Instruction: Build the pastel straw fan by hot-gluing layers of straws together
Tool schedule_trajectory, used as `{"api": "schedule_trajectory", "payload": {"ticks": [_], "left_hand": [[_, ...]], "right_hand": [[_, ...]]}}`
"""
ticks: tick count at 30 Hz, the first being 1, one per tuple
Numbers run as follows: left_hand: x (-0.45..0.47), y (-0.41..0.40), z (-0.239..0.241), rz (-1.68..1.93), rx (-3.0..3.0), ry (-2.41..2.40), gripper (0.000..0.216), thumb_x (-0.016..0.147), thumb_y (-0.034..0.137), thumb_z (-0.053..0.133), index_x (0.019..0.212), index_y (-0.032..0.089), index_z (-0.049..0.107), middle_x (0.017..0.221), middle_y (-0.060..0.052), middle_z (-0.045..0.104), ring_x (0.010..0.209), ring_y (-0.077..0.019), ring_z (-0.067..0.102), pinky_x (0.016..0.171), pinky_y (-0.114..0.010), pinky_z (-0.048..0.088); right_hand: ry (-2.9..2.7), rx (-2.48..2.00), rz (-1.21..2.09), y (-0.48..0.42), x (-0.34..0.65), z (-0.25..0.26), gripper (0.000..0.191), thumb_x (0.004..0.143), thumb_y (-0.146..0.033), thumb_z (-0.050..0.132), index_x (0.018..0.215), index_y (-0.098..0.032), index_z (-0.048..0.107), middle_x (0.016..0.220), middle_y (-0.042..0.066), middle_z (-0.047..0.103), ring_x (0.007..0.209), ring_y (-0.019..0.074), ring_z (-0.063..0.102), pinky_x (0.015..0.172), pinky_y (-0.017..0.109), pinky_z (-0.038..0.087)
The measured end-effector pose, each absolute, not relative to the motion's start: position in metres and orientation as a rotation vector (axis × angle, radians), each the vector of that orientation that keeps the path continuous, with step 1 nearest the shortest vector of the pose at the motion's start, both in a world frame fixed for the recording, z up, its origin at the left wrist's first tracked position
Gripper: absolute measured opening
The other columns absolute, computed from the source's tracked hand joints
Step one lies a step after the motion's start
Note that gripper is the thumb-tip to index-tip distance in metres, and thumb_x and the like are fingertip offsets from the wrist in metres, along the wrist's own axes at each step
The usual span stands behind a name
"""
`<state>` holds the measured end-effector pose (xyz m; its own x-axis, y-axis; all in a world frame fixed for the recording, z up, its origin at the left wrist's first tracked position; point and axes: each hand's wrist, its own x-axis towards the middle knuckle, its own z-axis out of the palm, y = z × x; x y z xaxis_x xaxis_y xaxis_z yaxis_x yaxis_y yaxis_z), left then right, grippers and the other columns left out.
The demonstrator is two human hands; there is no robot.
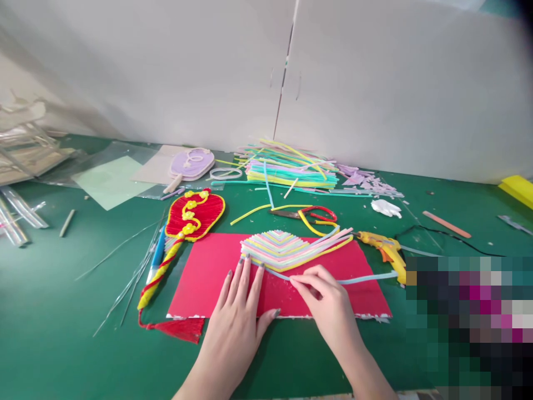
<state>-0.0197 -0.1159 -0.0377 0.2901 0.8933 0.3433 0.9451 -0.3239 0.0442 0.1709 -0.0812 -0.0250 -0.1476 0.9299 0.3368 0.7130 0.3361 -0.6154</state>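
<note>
A red board (204, 278) lies on the green table with a layered chevron of pastel pipe cleaners (275, 253) on it, their loose ends fanning out to the right. My left hand (235, 316) rests flat on the board, fingers spread, its fingertips on the lower left edge of the chevron. Between the thumb and fingers of my right hand (325, 300) is a light blue pipe cleaner (366, 279). It runs from near my left fingertips along the chevron's lower edge, and its far end extends right past the board.
Behind the board lie scissors (291, 214) and a pile of pipe cleaners (291, 166). A yellow glue gun (383, 247) with a black cord sits right. A red fan (195, 214) with a tassel and a purple fan (192, 164) lie left. Thin wires (133, 278) are nearby.
</note>
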Motion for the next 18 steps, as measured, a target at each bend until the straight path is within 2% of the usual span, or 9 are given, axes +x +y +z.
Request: {"api": "schedule_trajectory", "payload": {"ticks": [4, 11, 18], "left_hand": [[-0.0192, -0.1152, -0.0353, -0.428, -2.363, -1.71, 0.062, 0.094, 0.051, 0.035, 0.141, 0.009, 0.039, 0.145, -0.024, 0.041, 0.13, -0.0349, 0.045, 0.098, -0.05, 0.048], [-0.0177, -0.1146, -0.0335, -0.404, -2.374, -1.71, 0.064, 0.093, 0.054, 0.037, 0.141, 0.011, 0.039, 0.147, -0.023, 0.038, 0.133, -0.0339, 0.042, 0.101, -0.049, 0.046], [-0.0162, -0.1144, -0.0336, -0.421, -2.39, -1.702, 0.065, 0.093, 0.054, 0.038, 0.14, 0.009, 0.041, 0.145, -0.025, 0.04, 0.13, -0.037, 0.044, 0.099, -0.053, 0.046]], "right_hand": [[-1.925, -1.47, 0.382, -0.0809, 0.1703, -0.0252, 0.023, 0.092, -0.033, 0.052, 0.084, -0.02, 0.07, 0.079, 0.004, 0.06, 0.062, 0.0112, 0.057, 0.055, 0.021, 0.043], [-1.897, -1.47, 0.386, -0.0796, 0.169, -0.0232, 0.025, 0.092, -0.035, 0.053, 0.085, -0.02, 0.072, 0.077, 0.004, 0.06, 0.055, 0.0092, 0.053, 0.054, 0.021, 0.044], [-1.891, -1.486, 0.421, -0.0785, 0.1711, -0.0276, 0.022, 0.091, -0.033, 0.055, 0.086, -0.02, 0.072, 0.081, 0.004, 0.061, 0.058, 0.0093, 0.055, 0.058, 0.02, 0.046]]}}
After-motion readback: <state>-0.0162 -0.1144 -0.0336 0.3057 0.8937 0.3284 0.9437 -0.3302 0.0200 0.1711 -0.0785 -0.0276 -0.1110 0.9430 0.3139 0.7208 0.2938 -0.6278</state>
